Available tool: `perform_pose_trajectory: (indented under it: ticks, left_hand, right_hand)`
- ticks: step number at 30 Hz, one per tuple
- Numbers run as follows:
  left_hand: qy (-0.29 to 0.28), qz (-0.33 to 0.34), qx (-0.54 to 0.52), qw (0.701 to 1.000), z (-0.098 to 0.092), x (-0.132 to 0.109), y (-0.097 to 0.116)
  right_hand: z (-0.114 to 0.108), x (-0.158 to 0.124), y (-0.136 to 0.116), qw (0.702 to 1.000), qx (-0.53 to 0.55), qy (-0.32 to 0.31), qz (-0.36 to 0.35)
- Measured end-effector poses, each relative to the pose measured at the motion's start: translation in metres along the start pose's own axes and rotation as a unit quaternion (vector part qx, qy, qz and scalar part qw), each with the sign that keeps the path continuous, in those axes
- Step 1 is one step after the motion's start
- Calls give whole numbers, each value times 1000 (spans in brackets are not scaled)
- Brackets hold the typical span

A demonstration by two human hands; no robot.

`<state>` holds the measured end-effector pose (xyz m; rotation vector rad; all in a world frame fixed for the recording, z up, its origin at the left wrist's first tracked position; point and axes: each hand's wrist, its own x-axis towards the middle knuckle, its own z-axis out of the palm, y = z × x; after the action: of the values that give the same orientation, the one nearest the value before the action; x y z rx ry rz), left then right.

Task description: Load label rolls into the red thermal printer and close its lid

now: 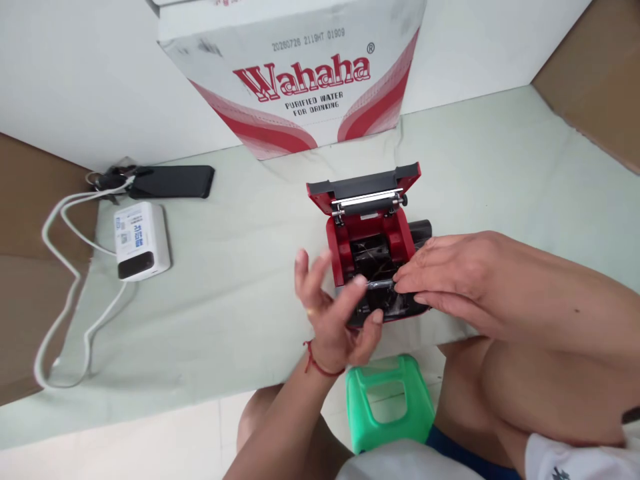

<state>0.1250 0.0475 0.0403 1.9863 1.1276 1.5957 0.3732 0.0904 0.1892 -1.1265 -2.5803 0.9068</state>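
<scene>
A small red and black device (370, 233) with its lid flipped open sits on a pale green cloth (240, 300). My right hand (450, 273) reaches in from the right, fingers pinched on a thin dark rod-like part (380, 285) over the device's open front. My left hand (335, 307), with a red string on the wrist, is at the device's left front; thumb and forefinger touch the same part, the other fingers spread upward.
A Wahaha water carton (300, 73) stands behind the device. At left lie a black phone (173, 181), a white power bank (137, 240) and a white cable (65, 293). A green plastic stool (390, 407) is below, between my knees.
</scene>
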Motion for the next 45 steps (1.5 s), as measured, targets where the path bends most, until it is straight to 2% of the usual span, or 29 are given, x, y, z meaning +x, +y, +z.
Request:
perform_pose_trajectory:
  ticks: [2, 4, 5, 7, 9, 10, 11, 13, 18, 22, 26, 32, 35, 39, 42, 45]
  left_hand:
    - [-21, 98, 94, 991, -1, -10, 7]
    - [-32, 156, 149, 976, 0, -16, 12]
    - [-28, 171, 165, 971, 1, -17, 14]
    - [-14, 175, 184, 967, 3, -19, 15]
    - [-6, 167, 188, 968, 5, -21, 14]
    - [-4, 161, 187, 969, 6, -22, 13]
    - [-2, 156, 185, 970, 7, -24, 12]
    - [8, 144, 182, 973, 8, -27, 11]
    - [45, 134, 176, 974, 12, -29, 12]
    - [68, 145, 195, 968, 15, -25, 15]
    - [71, 149, 190, 968, 15, -25, 15]
    - [43, 139, 124, 982, 12, -31, 10]
    - [37, 111, 54, 992, 6, -23, 7]
    - [33, 19, -6, 999, -6, 1, 1]
    - [9, -2, -22, 1000, -14, 14, -2]
    - [2, -2, -19, 1000, -19, 19, -3]
  right_hand:
    - [-2, 0, 0, 1000, 8, -5, 6]
    - [-4, 0, -4, 1000, 16, 8, 23]
    - [-6, 1, -7, 998, 22, 39, 42]
    - [-10, 3, -15, 980, 30, 171, 95]
    - [-12, 8, -19, 937, 6, 322, 135]
    - [-11, 12, -19, 917, -15, 373, 141]
    - [-10, 16, -16, 907, -38, 396, 139]
    - [-5, 26, -8, 915, -78, 373, 134]
    - [4, 41, 3, 947, -108, 248, 171]
    - [-3, 31, -11, 955, -100, 226, 163]
    - [-8, 14, -26, 970, -109, 156, 153]
    - [9, 2, -32, 980, -151, 52, 122]
    - [21, 2, -34, 974, -197, 70, 91]
    - [30, 1, -37, 960, -237, 128, 72]
    - [30, 0, -37, 958, -252, 125, 65]
    - [30, 0, -36, 952, -273, 105, 89]
